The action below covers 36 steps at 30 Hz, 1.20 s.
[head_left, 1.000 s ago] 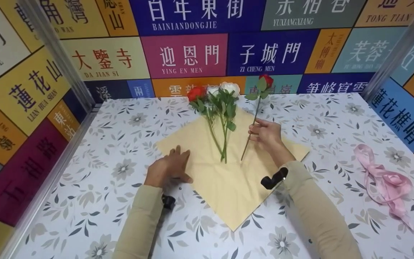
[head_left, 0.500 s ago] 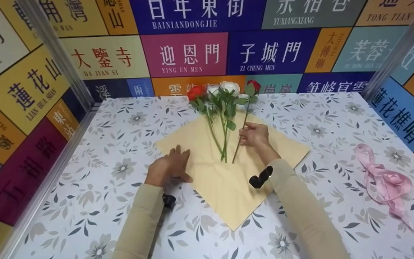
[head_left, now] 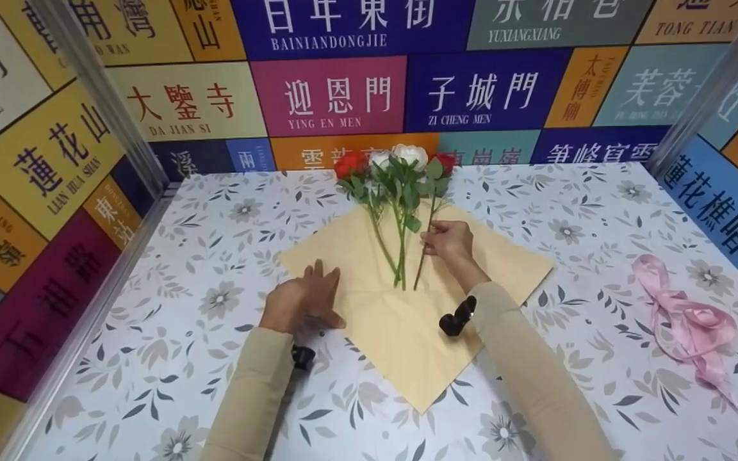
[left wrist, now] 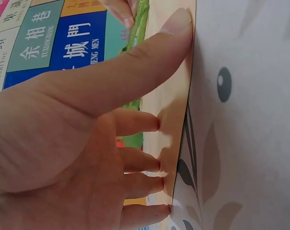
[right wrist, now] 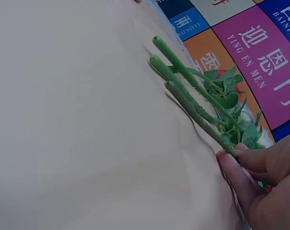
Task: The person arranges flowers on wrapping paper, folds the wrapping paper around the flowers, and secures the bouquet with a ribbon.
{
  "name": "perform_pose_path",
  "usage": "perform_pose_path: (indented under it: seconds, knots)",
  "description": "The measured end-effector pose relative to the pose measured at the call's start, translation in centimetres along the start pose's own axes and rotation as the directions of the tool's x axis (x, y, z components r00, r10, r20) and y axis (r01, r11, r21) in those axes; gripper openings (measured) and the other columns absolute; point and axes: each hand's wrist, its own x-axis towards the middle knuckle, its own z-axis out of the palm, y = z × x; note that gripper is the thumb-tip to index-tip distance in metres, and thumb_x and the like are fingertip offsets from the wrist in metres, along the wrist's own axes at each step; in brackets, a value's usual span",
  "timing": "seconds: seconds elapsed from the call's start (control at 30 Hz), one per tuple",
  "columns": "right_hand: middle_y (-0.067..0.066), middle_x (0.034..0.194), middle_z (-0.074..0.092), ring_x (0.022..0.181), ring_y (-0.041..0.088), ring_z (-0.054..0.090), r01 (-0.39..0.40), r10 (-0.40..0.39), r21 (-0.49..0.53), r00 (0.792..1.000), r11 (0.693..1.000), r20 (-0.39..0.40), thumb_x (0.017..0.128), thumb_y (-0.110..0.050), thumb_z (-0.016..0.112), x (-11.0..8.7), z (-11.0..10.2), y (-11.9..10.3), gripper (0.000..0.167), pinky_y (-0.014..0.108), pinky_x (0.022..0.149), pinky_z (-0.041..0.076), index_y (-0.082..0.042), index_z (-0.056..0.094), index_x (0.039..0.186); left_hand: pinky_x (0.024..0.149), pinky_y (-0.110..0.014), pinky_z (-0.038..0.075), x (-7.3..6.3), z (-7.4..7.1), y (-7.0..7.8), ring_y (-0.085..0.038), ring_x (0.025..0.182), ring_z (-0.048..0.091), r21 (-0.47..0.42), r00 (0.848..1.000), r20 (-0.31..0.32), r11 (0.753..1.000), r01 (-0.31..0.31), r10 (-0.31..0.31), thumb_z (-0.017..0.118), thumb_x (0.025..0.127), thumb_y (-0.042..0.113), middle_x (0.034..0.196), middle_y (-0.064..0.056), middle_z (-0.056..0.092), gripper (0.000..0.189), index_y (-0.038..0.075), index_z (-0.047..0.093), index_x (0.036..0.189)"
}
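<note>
A diamond-shaped sheet of tan wrapping paper (head_left: 407, 352) lies in the middle of the table. On its far half rest a red rose (head_left: 348, 165) and white roses (head_left: 410, 155), their green stems crossing near the paper's centre. Between thumb and fingers, my right hand (head_left: 451, 242) pinches the stem of another red rose (head_left: 448, 162) just right of them. The right wrist view shows this pinched stem (right wrist: 195, 109) beside the other stem ends, over the paper. My left hand (head_left: 302, 299), fingers spread, rests on the paper's left edge; its thumb and fingertips (left wrist: 178, 21) touch the sheet.
A pink ribbon (head_left: 702, 326) lies loosely heaped on the right of the table. The flower-patterned tabletop (head_left: 215, 371) ends at a back wall (head_left: 330, 96) of coloured sign panels, with more panels along both sides.
My right hand has moved left with the red rose, bringing it next to the other roses, and the bloom has dropped lower. The left hand stays in place.
</note>
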Motion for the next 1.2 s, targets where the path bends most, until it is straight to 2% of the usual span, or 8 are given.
perform_pose_path:
  seconds: [0.4,0.57,0.73,0.8,0.87,1.03,1.1,1.2]
  knots:
    - [0.022,0.121,0.065,0.098,0.025,0.075,0.055,-0.055,0.010,0.998,0.998,0.030,0.091,0.001,0.069,-1.2,-0.4,0.0,0.039,0.028,0.079,0.061,0.003,0.064,0.130,0.115,-0.058,0.036,-1.0,0.4,1.0,-0.047,0.151,0.021,0.145,0.998,-0.065,0.989,-0.011,0.021,0.075,0.085,0.049,0.163,-0.033,0.012,0.103,0.006,0.019,0.160]
    - [0.018,0.126,0.066,0.094,0.017,0.070,0.075,-0.069,-0.087,0.996,0.993,0.059,0.093,-0.007,0.069,-2.5,-1.2,0.1,0.035,0.025,0.077,0.060,-0.003,0.067,0.128,0.113,-0.063,0.036,-1.3,0.2,1.9,-0.051,0.146,0.029,0.162,0.992,-0.119,0.987,-0.009,0.029,0.081,0.082,0.043,0.159,-0.037,0.021,0.101,0.001,0.027,0.157]
    - [0.017,0.126,0.064,0.109,0.028,0.066,0.173,-0.134,-0.231,0.976,0.957,0.174,0.095,-0.012,0.067,-4.5,-2.3,0.6,0.032,0.026,0.080,0.057,-0.005,0.068,0.126,0.117,-0.066,0.028,-1.6,0.1,3.1,-0.051,0.148,0.026,0.161,0.993,-0.092,0.985,-0.057,0.073,0.082,0.081,0.040,0.160,-0.035,0.020,0.100,0.004,0.028,0.157]
    - [0.017,0.127,0.063,0.117,0.032,0.064,0.260,-0.189,-0.273,0.947,0.926,0.259,0.095,-0.011,0.067,-5.6,-2.8,0.9,0.031,0.029,0.086,0.057,-0.004,0.069,0.125,0.117,-0.066,0.029,-1.8,0.3,3.7,-0.050,0.148,0.026,0.168,0.991,-0.092,0.982,-0.084,0.101,0.081,0.081,0.042,0.161,-0.034,0.022,0.099,0.005,0.029,0.157]
    - [0.020,0.129,0.060,0.123,0.036,0.060,0.380,-0.272,-0.270,0.891,0.885,0.362,0.094,-0.008,0.068,-6.7,-3.2,1.2,0.030,0.035,0.096,0.056,0.001,0.068,0.123,0.116,-0.065,0.030,-2.1,0.7,4.1,-0.050,0.148,0.027,0.190,0.985,-0.094,0.974,-0.123,0.143,0.079,0.082,0.046,0.160,-0.033,0.023,0.098,0.005,0.030,0.157]
    - [0.021,0.131,0.059,0.127,0.041,0.053,0.687,-0.473,-0.310,0.696,0.657,0.541,0.087,-0.011,0.076,-9.6,-4.7,1.7,0.037,0.054,0.110,0.043,0.002,0.068,0.121,0.119,-0.061,0.029,-3.1,1.9,4.5,-0.044,0.151,0.026,0.177,0.972,-0.117,0.967,-0.183,0.206,0.078,0.081,0.049,0.162,-0.027,0.025,0.093,0.010,0.037,0.155]
    - [0.018,0.136,0.058,0.130,0.041,0.051,0.741,-0.488,-0.371,0.657,0.560,0.575,0.086,-0.019,0.078,-10.9,-5.4,1.7,0.043,0.062,0.111,0.037,-0.004,0.068,0.125,0.115,-0.060,0.036,-3.6,2.5,4.5,-0.042,0.146,0.036,0.187,0.962,-0.149,0.962,-0.198,0.228,0.078,0.081,0.048,0.157,-0.025,0.036,0.082,0.009,0.048,0.147]
    - [0.014,0.146,0.052,0.137,0.040,0.045,0.757,-0.433,-0.419,0.639,0.502,0.635,0.086,-0.028,0.079,-12.7,-6.4,1.7,0.053,0.068,0.111,0.030,-0.010,0.064,0.133,0.100,-0.060,0.047,-4.3,3.6,4.3,-0.040,0.131,0.050,0.252,0.931,-0.219,0.939,-0.236,0.292,0.076,0.084,0.048,0.144,-0.025,0.049,0.065,0.006,0.057,0.129]
